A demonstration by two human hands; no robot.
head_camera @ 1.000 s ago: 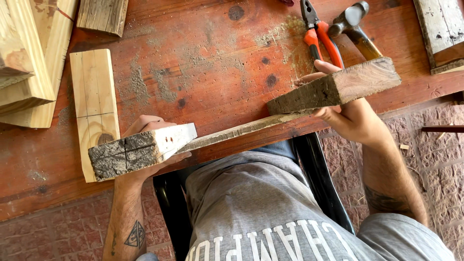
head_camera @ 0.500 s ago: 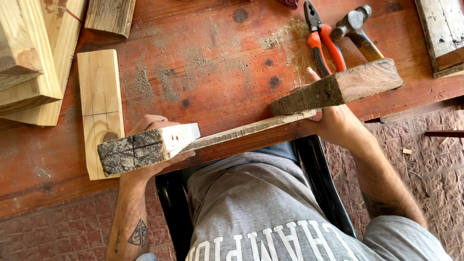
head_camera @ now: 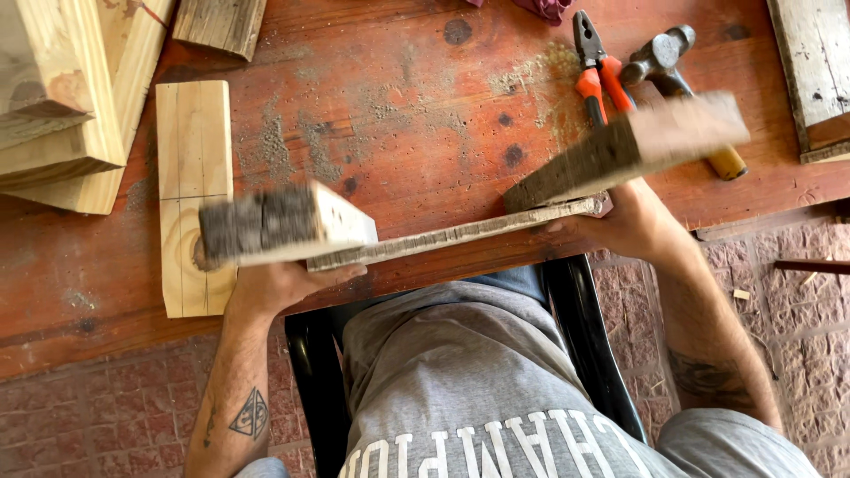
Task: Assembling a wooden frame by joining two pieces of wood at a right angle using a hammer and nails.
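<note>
I hold a wooden piece above the red-brown table (head_camera: 416, 97): a thin weathered slat (head_camera: 460, 235) with a thick block at each end. My left hand (head_camera: 279, 283) grips from below under the left block (head_camera: 283, 223), whose dark end grain faces me. My right hand (head_camera: 633, 221) holds the slat under the right block (head_camera: 637, 146), which looks blurred. The piece hangs over the table's near edge, above my lap.
A pale plank with pencil lines (head_camera: 190, 190) lies flat at the left, beside stacked light timber (head_camera: 62, 97). Red-handled pliers (head_camera: 598, 75) and a hammer (head_camera: 677, 80) lie at the back right, next to an old board (head_camera: 815, 71). Sawdust dusts the table. I sit on a black chair (head_camera: 584, 336).
The piece has risen and shifted slightly up and away from me, both hands moving with it; the blocks are now motion-blurred.
</note>
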